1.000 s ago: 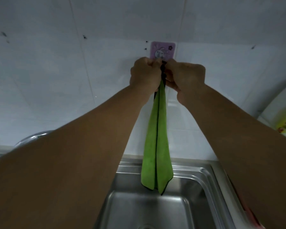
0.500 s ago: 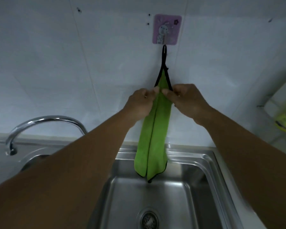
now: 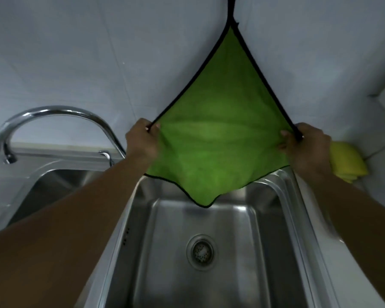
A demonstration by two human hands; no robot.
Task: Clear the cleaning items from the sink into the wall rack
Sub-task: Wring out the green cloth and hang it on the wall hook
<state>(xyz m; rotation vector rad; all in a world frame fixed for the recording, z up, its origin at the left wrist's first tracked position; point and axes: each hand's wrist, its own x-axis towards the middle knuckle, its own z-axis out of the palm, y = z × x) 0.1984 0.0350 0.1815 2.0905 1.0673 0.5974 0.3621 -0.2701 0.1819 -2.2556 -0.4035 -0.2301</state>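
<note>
A green cloth (image 3: 218, 138) with black edging hangs by its black loop from the white tiled wall; the hook itself is above the frame. The cloth is spread wide into a diamond. My left hand (image 3: 142, 141) pinches its left corner and my right hand (image 3: 305, 145) pinches its right corner. The bottom corner dangles over the steel sink basin (image 3: 165, 252), which holds nothing but its drain (image 3: 200, 252).
A curved chrome tap (image 3: 51, 114) arches at the left over a second basin (image 3: 60, 183). A yellow cloth or sponge (image 3: 347, 161) lies on the counter behind my right hand. A white counter runs along the sink's right side.
My hands slid down from the cloth's top and pulled apart, spreading the folded cloth out flat. The view tilted down; the purple hook pad left the frame.
</note>
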